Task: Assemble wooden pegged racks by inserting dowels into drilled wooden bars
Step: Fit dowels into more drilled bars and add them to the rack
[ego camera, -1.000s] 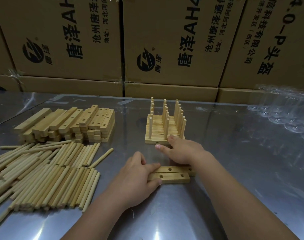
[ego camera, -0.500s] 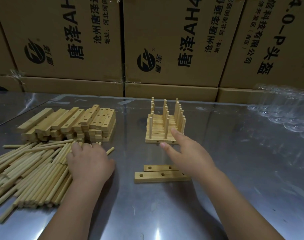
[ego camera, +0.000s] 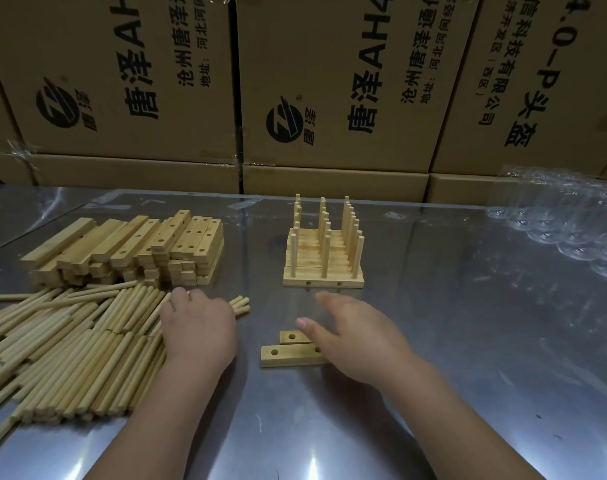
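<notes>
A person's left hand (ego camera: 198, 334) is curling its fingers over the right edge of a loose pile of dowels (ego camera: 70, 351) on a steel table (ego camera: 468, 358), gripping a few whose ends are poking out beside it. The right hand (ego camera: 360, 341), blurred, is hovering with fingers spread over two drilled bars (ego camera: 288, 356) lying side by side. Farther back, a stack of bars (ego camera: 132, 244) is sitting at left, finished pegged racks (ego camera: 324, 258) are standing at centre, and clear plastic ware (ego camera: 572, 230) is lying at right. Printed cardboard boxes (ego camera: 329, 81) are lining the rear.
</notes>
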